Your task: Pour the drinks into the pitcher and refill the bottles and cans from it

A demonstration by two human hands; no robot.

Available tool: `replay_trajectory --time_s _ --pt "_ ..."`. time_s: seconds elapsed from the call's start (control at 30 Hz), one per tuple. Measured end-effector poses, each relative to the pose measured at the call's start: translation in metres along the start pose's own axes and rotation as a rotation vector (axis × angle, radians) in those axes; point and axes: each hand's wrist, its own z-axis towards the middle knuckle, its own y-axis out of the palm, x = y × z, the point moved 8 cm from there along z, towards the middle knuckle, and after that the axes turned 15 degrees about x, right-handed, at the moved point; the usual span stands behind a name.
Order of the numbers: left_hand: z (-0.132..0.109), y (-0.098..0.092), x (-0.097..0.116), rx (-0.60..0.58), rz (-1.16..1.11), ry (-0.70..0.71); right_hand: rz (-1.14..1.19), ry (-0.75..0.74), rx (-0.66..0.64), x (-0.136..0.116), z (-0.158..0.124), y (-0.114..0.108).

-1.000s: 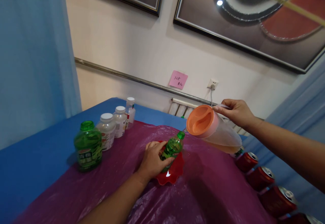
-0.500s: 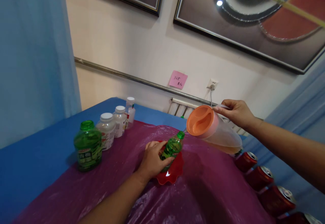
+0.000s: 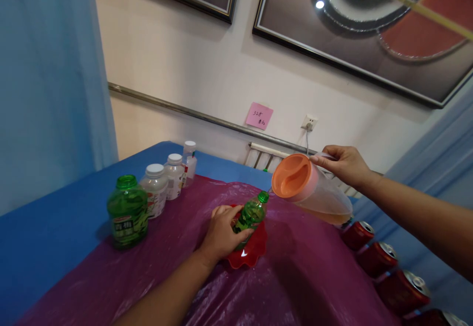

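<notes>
My left hand [image 3: 225, 231] is wrapped round a small green bottle [image 3: 254, 211], which stands in a red scalloped dish [image 3: 247, 257] and leans a little to the right. By its handle, my right hand [image 3: 342, 165] grips a clear pitcher [image 3: 325, 200] with an orange lid [image 3: 293, 177]. The pitcher is tipped to the left, its spout close to the bottle's mouth. Amber liquid lies along the pitcher's lower side. A thin stream seems to run between spout and bottle, though it is hard to make out.
At the left stand a wide green bottle [image 3: 127, 212], two white-capped jars [image 3: 155, 190] and a slim clear bottle [image 3: 190, 165]. Several red cans [image 3: 402, 291] line the right edge. Purple plastic sheeting [image 3: 166, 276] covers part of the blue table [image 3: 48, 239]. Behind runs a wall pipe [image 3: 199, 114].
Hardly anything differs. Both hands, the green bottle and the tilted pitcher keep their places.
</notes>
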Motion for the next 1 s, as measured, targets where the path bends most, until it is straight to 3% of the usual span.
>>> replay_trajectory --time_s 1.0 --pt "0.0004 -0.0022 0.0031 -0.012 -0.018 -0.013 0.005 0.004 -0.026 -0.0031 -0.0024 0.0033"
